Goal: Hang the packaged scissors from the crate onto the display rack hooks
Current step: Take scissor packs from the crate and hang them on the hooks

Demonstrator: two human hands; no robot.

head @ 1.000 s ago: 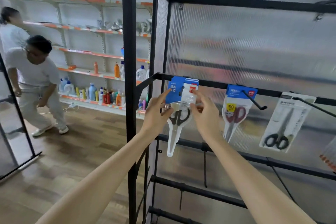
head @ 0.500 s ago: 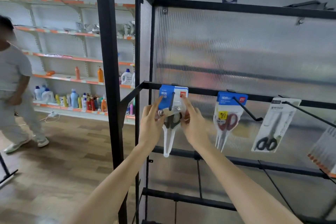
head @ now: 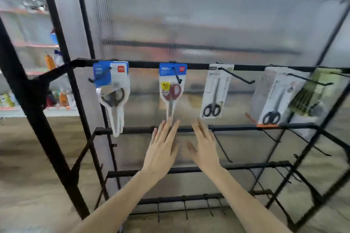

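Ribbed translucent panel [head: 208, 24] backs a black display rack [head: 142, 65], with blurred shop shelving [head: 28, 47] at 9 o'clock and wood-look floor [head: 28, 157] below it. Compared with half a second earlier, both hands have let go of the blue-carded scissors pack [head: 111, 89] and dropped away toward 6 o'clock; the pack now hangs alone on the leftmost hook [head: 99, 76] of the upper rail, at about 10 o'clock in the view. Left hand [head: 161, 149] and right hand [head: 205, 147] are flat, fingers straight and spread, grasping nothing, side by side and apart, their fingertips just under the tip of the red-handled scissors pack [head: 172, 89]. The hung pack shows a blue and white header card with a red logo, dark handle loops uppermost, and pale blades in a clear blister pointing down past the second rail. To its right, toward 3 o'clock, hang the red-handled pack, a black-handled scissors pack [head: 215, 92], and a further black-handled pack [head: 272, 98], each on its own hook.
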